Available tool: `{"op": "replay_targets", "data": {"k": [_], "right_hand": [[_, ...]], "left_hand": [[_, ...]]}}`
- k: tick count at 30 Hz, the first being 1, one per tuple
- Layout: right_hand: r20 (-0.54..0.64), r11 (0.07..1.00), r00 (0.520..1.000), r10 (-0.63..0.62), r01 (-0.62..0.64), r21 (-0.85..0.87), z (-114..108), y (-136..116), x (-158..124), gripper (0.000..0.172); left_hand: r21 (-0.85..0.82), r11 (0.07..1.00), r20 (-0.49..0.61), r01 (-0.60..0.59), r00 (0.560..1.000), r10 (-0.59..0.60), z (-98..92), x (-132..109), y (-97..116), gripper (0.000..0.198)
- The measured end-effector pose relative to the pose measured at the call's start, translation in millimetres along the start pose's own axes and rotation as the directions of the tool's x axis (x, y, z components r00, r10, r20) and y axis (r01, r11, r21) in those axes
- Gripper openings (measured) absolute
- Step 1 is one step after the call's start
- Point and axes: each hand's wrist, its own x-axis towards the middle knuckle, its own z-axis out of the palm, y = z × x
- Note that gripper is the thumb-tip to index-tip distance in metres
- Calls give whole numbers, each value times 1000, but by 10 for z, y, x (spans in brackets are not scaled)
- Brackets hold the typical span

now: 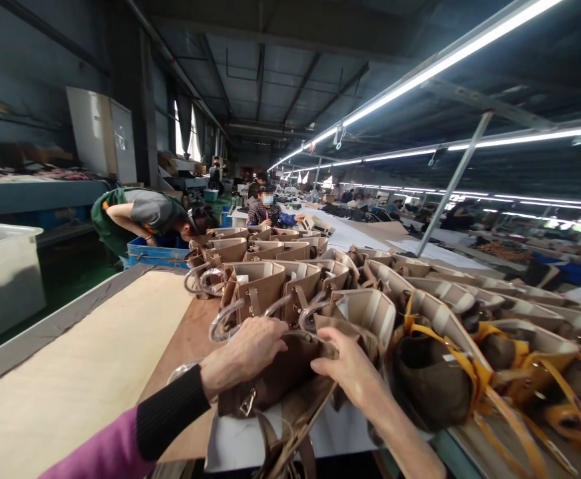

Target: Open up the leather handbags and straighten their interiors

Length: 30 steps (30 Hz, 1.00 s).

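A brown handbag (pixel 280 376) lies tipped at the near edge of the table, its straps hanging down in front. My left hand (pixel 250 349) rests over its upper left side, fingers bent. At its right side is my right hand (pixel 343 366), with thumb and fingers apart at the bag's rim. Both hands touch or nearly touch the bag; whether the left fingertips grip it is hard to see. Directly behind stand tan bags (pixel 260 286) with plastic-wrapped handles. Dark brown bags with yellow straps (pixel 434 372) stand to the right.
Rows of bags run back across the table. A cream board (pixel 90 346) covers the left side. Beyond it a person (pixel 145 216) bends over a blue crate (pixel 158 253). A white bin (pixel 5 279) stands far left. A slanted metal post (pixel 454 183) rises behind the bags.
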Motion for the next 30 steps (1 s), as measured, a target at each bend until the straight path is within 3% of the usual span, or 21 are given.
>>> {"op": "replay_targets", "data": {"k": [3,7,12,17,21,23,26,30], "right_hand": [[127,996,992,3,-15,90,-101,66,61,21],[181,988,983,22,-49,147,-199,78,82,21],[172,983,984,39,-69,170,-195,56,46,20],[145,985,987,64,-86,150,-188,15,43,18],[153,986,987,49,-73,152,-185,9,64,18],[155,986,987,42,-67,154,-182,23,64,17],[154,988,987,38,-60,141,-184,55,39,17],[154,994,988,-5,-13,112,-227,73,52,18]], "left_hand": [[-50,998,34,-28,999,29,-19,23,-50,13],[-93,995,47,-41,998,45,-40,73,-77,15],[-102,994,84,-27,996,36,-116,103,-47,17],[7,997,-29,-83,996,83,-82,74,71,22],[182,983,10,4,1000,-6,-38,71,259,20],[160,987,47,33,998,-40,-45,95,314,26],[58,997,102,-54,994,48,-58,147,300,34],[60,991,78,-121,990,116,-16,193,225,30]]}}
